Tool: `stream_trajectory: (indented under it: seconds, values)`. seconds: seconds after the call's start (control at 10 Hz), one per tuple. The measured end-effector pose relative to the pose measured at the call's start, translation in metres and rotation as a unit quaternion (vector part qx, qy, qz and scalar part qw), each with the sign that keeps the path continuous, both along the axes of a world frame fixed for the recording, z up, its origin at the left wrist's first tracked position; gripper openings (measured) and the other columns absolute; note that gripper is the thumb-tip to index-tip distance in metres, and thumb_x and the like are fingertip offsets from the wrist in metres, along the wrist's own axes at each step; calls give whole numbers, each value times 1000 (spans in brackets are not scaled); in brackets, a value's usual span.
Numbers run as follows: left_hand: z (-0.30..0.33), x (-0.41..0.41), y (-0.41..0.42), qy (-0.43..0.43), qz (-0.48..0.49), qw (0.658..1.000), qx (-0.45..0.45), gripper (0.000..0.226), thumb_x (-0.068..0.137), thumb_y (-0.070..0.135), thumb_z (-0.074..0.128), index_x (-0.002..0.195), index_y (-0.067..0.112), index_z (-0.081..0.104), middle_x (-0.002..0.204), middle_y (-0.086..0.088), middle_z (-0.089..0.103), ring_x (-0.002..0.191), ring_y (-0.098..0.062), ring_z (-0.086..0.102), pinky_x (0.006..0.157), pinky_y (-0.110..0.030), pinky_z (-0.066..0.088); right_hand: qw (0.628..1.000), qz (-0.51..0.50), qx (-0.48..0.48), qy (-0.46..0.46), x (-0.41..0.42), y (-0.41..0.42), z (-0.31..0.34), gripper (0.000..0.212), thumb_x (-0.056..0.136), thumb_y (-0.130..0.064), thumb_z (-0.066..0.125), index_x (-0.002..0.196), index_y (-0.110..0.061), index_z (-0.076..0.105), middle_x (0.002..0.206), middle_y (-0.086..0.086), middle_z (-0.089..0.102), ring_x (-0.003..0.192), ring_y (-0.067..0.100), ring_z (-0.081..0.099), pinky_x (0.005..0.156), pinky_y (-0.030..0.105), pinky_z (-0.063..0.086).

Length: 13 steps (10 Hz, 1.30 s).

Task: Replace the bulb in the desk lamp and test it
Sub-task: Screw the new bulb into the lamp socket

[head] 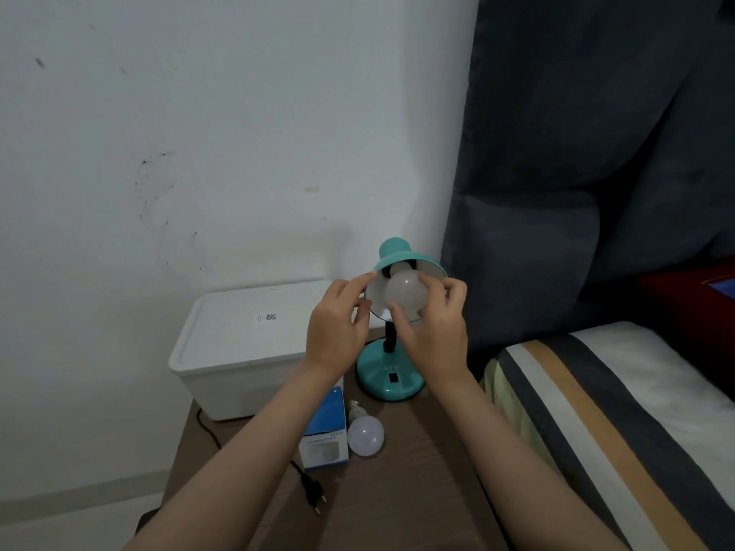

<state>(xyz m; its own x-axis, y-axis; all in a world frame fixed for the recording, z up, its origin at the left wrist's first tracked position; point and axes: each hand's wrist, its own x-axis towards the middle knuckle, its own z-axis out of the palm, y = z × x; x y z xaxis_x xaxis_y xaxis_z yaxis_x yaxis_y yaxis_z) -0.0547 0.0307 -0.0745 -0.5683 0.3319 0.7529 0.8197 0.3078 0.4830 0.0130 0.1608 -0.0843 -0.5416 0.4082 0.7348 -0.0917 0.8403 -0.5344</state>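
A teal desk lamp [387, 381] stands on the brown table [417, 491], its shade [393, 252] tilted toward me. A frosted white bulb [405, 290] sits in the shade's socket. My right hand [433, 332] grips this bulb with thumb and fingers around its globe. My left hand [338, 328] holds the shade's left rim with its fingertips. A second white bulb [364, 433] lies loose on the table in front of the lamp's base, beside a blue and white bulb box [326, 431]. The lamp's black plug [314, 493] lies unplugged on the table.
A white lidded plastic bin [242, 344] stands at the back left of the table, against the wall. A bed with a striped cover [596, 423] borders the table's right side. A dark curtain [576, 153] hangs behind the lamp.
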Motion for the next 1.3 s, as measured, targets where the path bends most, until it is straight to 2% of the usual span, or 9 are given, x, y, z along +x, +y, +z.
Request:
stream_trajectory:
  seconds: [0.3,0.4,0.5,0.8,0.9,1.0,1.1,1.2,1.3]
  values:
    - [0,0,0,-1,5,1000,4,41,84,-1,59,122,14,58,95,-9,63,79,-20,64,71,-39,57,998,42,5,48,0,-3,-11,44,82,-4,67,122,-15,53,120,20,42,87,20,59,73,28,57]
    - [0,0,0,-4,6,1000,10,41,84,-1,59,122,15,58,95,-9,63,78,-20,65,71,-39,57,999,17,-18,42,2,-3,-10,43,79,-13,75,118,-9,57,108,16,49,73,12,54,59,23,54]
    - [-2,1,0,-4,6,1000,12,41,85,0,59,122,15,58,95,-9,63,78,-19,65,71,-38,58,999,-17,-26,28,1,-4,-8,49,77,-30,78,115,-7,57,101,13,53,73,15,55,54,20,46]
    - [-2,2,2,-8,7,1000,19,41,84,-2,59,122,14,58,96,-9,63,80,-19,64,72,-37,58,997,53,8,62,-3,-3,-14,39,84,-9,67,120,-17,54,124,20,41,84,27,64,72,32,59]
    - [-3,2,3,-11,10,1000,17,40,84,-1,59,121,14,58,94,-9,62,78,-20,64,70,-38,58,997,36,-27,65,-1,-5,-12,40,81,-12,73,118,-11,58,115,17,45,72,17,61,63,29,58]
    - [-4,2,3,-8,12,1000,18,40,85,0,58,121,15,58,93,-9,62,76,-20,64,68,-38,57,996,-8,-71,59,-3,-9,-7,45,80,-31,75,118,-14,57,106,9,47,60,12,56,52,22,53]
    - [-5,2,4,-6,13,1000,19,40,85,0,58,121,15,58,93,-9,62,76,-21,64,68,-39,58,994,-15,-82,67,-6,-13,-5,43,82,-32,73,117,-13,55,114,12,44,77,18,59,59,23,55]
    - [-6,3,3,-8,13,1000,18,40,85,0,58,122,15,58,93,-9,61,77,-21,64,68,-39,58,995,13,-44,89,-7,-15,-7,32,84,-16,70,114,-11,58,123,20,42,92,5,48,73,17,52]
    - [-6,2,2,-11,16,1000,19,40,85,0,58,122,16,57,92,-8,61,76,-20,64,67,-38,58,993,36,-43,100,-5,-14,-8,37,82,-4,69,116,-12,56,123,21,41,93,-2,42,77,15,51]
